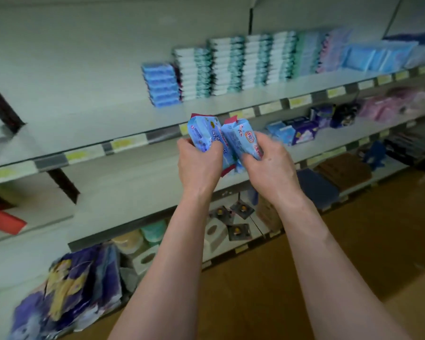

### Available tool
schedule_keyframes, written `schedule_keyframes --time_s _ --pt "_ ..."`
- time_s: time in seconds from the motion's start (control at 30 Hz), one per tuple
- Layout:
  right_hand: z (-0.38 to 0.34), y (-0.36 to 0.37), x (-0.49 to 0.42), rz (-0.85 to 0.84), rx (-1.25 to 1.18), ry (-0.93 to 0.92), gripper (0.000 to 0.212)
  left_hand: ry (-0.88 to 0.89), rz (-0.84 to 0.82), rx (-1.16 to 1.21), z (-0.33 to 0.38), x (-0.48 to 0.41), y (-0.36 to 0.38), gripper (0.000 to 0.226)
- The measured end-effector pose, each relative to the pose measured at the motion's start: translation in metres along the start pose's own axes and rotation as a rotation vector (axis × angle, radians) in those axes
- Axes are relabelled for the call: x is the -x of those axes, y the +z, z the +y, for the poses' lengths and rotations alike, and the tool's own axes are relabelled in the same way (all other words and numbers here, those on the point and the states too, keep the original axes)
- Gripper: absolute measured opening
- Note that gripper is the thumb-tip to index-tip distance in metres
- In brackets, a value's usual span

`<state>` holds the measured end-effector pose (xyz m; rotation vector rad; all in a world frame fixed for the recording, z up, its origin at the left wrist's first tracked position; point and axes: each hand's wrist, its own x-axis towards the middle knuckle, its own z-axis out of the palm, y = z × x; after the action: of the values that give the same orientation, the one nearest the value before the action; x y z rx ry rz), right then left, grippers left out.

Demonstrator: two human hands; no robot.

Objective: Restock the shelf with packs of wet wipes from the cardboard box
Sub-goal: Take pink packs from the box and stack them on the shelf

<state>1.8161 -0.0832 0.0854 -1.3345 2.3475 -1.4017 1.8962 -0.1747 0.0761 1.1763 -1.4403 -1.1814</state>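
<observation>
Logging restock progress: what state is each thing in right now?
Left hand: grips the left pack.
Right hand: grips the right pack.
Left pack: held in the air, not yet shelved.
Right pack: held in the air, beside the left pack.
Blue stack: on the top shelf, lower than the white stacks beside it.
Top shelf: stocked on its right part only.

Light blue packs (227, 143) with red ends; white-and-teal stacks (231, 67) on a pale grey shelf (84, 114); brown floor (353, 241).

The packs (203, 132) are being half hidden by the left hand (198, 163) and right hand (268, 165); shelf-edge labels (128, 143) are being blurred.
</observation>
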Motion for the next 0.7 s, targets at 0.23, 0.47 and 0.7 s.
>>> schedule_keyframes --time_s 0.23,0.47,0.7 --pt "-0.039 0.06 -0.051 -0.078 -0.023 -0.103 0.025 -0.01 0.102 0.052 0.003 -0.057 -0.041 0.028" --pt "-0.056 0.106 -0.121 -0.193 -0.113 -0.232 0.03 0.027 0.145 0.108 0.009 -0.119 -0.048 0.029" --pt "-0.062 0.131 -0.213 -0.337 -0.133 -0.34 0.029 -0.012 0.271 0.377 0.023 -0.179 -0.018 0.038"
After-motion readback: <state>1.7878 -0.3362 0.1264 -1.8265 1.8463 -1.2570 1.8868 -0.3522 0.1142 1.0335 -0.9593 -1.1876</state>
